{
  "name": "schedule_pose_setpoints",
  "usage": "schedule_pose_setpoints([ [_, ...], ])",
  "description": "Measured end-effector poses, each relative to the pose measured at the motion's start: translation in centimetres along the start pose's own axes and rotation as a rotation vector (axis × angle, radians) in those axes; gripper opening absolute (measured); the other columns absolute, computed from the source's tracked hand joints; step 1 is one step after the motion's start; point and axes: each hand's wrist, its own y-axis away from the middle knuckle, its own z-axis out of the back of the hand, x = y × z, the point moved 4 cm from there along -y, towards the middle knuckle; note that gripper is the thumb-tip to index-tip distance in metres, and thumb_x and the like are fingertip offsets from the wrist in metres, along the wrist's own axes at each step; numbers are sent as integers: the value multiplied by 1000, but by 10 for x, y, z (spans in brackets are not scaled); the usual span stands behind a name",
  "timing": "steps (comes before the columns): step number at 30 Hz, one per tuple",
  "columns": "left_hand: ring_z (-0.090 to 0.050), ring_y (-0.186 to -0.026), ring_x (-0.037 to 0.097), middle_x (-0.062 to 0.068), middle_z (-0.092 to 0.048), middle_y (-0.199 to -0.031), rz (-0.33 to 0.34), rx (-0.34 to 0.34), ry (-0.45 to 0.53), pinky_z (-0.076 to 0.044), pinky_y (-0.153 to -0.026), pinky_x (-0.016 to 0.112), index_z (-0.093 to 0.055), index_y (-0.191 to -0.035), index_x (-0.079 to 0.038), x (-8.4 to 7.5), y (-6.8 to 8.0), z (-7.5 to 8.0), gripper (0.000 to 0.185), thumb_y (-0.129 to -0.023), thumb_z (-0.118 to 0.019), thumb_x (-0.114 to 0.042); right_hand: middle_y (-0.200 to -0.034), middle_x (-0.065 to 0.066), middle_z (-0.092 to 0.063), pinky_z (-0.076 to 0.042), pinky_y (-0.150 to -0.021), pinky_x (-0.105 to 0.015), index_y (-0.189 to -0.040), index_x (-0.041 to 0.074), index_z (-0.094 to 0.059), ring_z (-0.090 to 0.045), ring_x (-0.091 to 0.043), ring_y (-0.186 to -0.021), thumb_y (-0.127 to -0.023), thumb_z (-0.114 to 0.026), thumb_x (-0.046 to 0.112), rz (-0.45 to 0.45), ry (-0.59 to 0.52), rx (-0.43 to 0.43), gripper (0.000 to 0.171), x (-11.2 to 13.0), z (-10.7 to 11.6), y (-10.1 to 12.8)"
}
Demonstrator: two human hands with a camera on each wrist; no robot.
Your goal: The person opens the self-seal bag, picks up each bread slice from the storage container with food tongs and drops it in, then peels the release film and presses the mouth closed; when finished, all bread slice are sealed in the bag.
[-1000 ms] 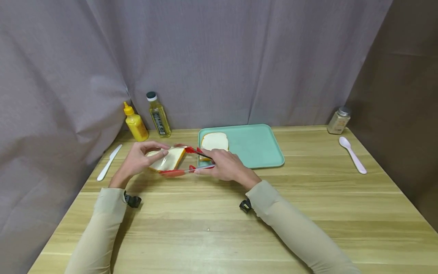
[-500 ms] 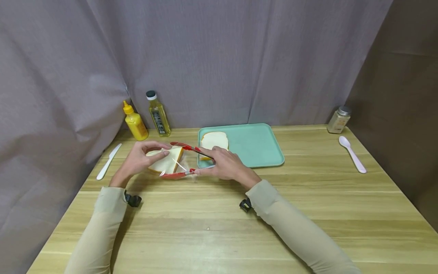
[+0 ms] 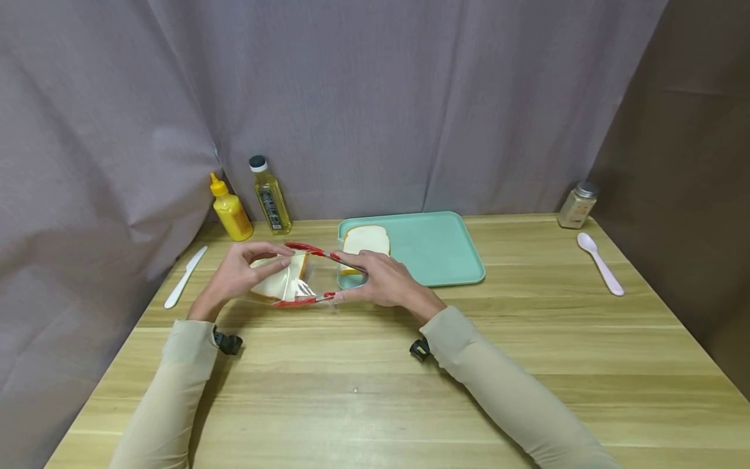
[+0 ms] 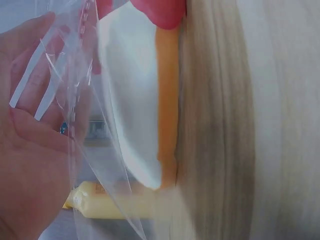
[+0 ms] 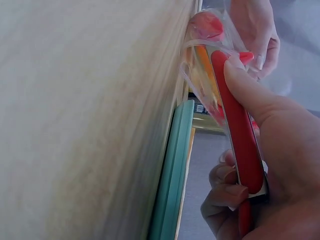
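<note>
My left hand [image 3: 237, 273] holds a clear plastic bag [image 3: 321, 277] at its left part, thumb and fingers bent about the film. Inside lies a slice of bread [image 3: 274, 284], white with an orange-brown crust, on its side of the table. My right hand [image 3: 389, 281] grips a pair of red-and-metal tongs [image 5: 237, 125] by the handles. Their arms are spread, and the red tips reach into the bag along both sides of the slice; one red tip [image 4: 159, 11] touches the bread near its crust. In the left wrist view, film covers part of the left fingers.
A mint tray [image 3: 436, 251] behind the right hand bears another bread slice [image 3: 366, 241]. Further back left stand a yellow squeeze bottle [image 3: 233, 213] and an oil bottle [image 3: 272, 202]. A white knife [image 3: 185, 278] lies left; a spice jar [image 3: 578, 205] and pink spoon [image 3: 600, 264] are right.
The tongs' red tips have shifted slightly left along the bread slice, and their arms stand a little wider. The slice's right edge has moved slightly left. Both hands stay nearly in place.
</note>
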Motion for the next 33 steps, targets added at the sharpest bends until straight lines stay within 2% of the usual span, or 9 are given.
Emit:
schedule_pose_setpoints([
  [2,-73,-122,15,6,-81,-124,2,-7,-3,-54,-118,50,-82,-118,-9,1,1,1,21,-100,-81,-20,-135,0,-72,-53,-82,-37,-164,33,-48,-61,-17,-104,-84,-87,66,16,-19,5,94,0,-1,-1],
  [5,-73,-121,14,6,-82,-123,10,-20,-17,-56,-116,43,-82,-118,-11,1,1,1,21,-100,-81,-21,-133,-1,-72,-50,-84,-34,-163,26,-50,-59,-15,-103,-86,-86,64,50,-43,2,93,0,-3,-2],
  [9,-73,-122,17,8,-81,-123,4,-14,-10,-56,-116,43,-81,-119,-6,1,0,1,24,-100,-81,-20,-111,-3,-70,-45,-71,-32,-163,33,-49,-51,-16,-87,-86,-87,63,65,-30,-17,92,1,-3,-2],
  [12,-73,-124,19,9,-81,-125,4,-3,-2,-54,-118,49,-81,-119,-5,0,0,1,24,-101,-80,-20,-108,-3,-68,-42,-65,-31,-164,37,-47,-50,-16,-83,-85,-87,64,43,2,-19,92,2,-2,-2],
  [19,-73,-122,13,4,-81,-124,32,-6,8,-53,-118,51,-82,-117,-10,0,0,3,21,-100,-82,-22,-120,-4,-70,-46,-72,-32,-167,27,-43,-55,-16,-95,-84,-87,66,35,42,28,101,2,-6,0],
  [24,-73,-121,10,3,-82,-121,33,-32,18,-55,-116,41,-83,-116,-12,0,1,4,20,-99,-83,-22,-116,-3,-69,-45,-66,-31,-167,31,-43,-53,-16,-89,-87,-84,65,23,30,5,96,2,-5,0],
  [27,-72,-122,10,2,-82,-121,23,-38,19,-55,-117,40,-83,-115,-12,1,1,4,19,-98,-83,-21,-112,-4,-67,-42,-62,-31,-166,33,-44,-50,-17,-85,-86,-85,66,18,40,-8,96,2,-4,0],
  [30,-73,-121,10,3,-82,-122,11,-37,17,-54,-117,42,-83,-116,-11,1,0,4,19,-99,-83,-20,-114,-3,-68,-41,-64,-31,-166,31,-44,-51,-16,-87,-87,-84,66,24,43,3,94,1,-3,0],
  [33,-73,-119,10,4,-82,-122,12,-38,21,-55,-116,39,-83,-115,-12,0,1,5,17,-99,-82,-19,-116,-4,-70,-43,-69,-32,-165,27,-45,-53,-17,-91,-90,-82,64,36,31,19,91,0,-4,0],
])
